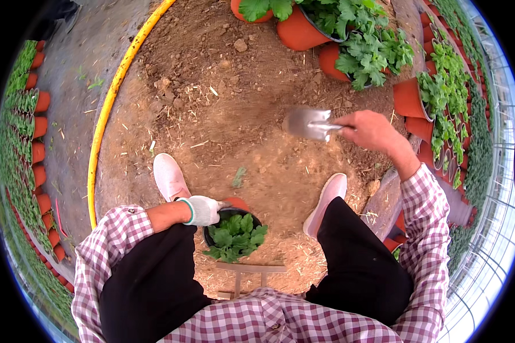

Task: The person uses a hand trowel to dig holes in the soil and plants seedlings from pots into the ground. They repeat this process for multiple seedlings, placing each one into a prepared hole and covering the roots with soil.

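Observation:
My left hand, in a white knit glove, grips the rim of a potted leafy plant between my legs. The pot is red outside and dark inside, and its green leaves face me. Bare, my right hand is closed around the handle of a metal hand trowel, out to the right over brown soil. The trowel's blade points left and is slightly blurred. Whether it touches the soil I cannot tell.
A yellow hose curves along the left. Several red pots with leafy plants lie tipped at the upper right. Rows of potted plants line both sides. Near me is a wooden stool; a small green sprig lies on the soil.

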### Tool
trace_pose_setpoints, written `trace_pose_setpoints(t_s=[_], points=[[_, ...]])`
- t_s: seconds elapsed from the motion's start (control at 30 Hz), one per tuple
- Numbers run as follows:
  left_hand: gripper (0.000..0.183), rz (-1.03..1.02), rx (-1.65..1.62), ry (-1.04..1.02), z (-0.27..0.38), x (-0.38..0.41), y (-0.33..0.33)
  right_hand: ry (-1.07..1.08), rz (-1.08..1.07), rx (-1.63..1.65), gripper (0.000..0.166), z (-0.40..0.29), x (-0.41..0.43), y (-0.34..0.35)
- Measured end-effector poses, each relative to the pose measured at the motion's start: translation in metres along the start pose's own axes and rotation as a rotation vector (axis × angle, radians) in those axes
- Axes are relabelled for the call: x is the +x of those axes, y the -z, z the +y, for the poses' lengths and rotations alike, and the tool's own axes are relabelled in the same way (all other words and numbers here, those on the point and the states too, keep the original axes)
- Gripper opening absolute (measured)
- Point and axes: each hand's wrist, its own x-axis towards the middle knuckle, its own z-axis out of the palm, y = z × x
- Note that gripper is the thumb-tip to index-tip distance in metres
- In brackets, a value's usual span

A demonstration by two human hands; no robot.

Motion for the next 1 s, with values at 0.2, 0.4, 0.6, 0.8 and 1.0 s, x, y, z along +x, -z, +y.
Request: trace_pose_setpoints(t_s=[0.2, 0.4, 0.6, 0.8, 1.0], points=[[0.064, 0.006, 0.046, -0.023, -0.003, 0.009, -0.003, 0.32, -0.234, 0.005, 0.024, -0.067, 0.02, -0.063], [0.064, -0.039, -0.03, 0.038, 0.0, -0.002, 0.003, -0.123, -0.3, -0.38, 0.017, -0.011, 0.019, 0.004], [0.062, -0.016, 0.005, 0.032, 0.007, 0.004, 0.004, -0.078, 0.096, -0.12, 0.021, 0.041, -0.018, 0.0], [0.055, 0.031, -0.015, 0.033, 0.005, 0.001, 0.002, -0.063, 0.09, 0.101, 0.027, 0.048, -0.022, -0.078], [0.043, 0.186, -0.432, 0.024, -0.011, 0.01, -0.006, -0.328, 0.177, 1.552, 0.038, 0.107, -0.094, -0.199]])
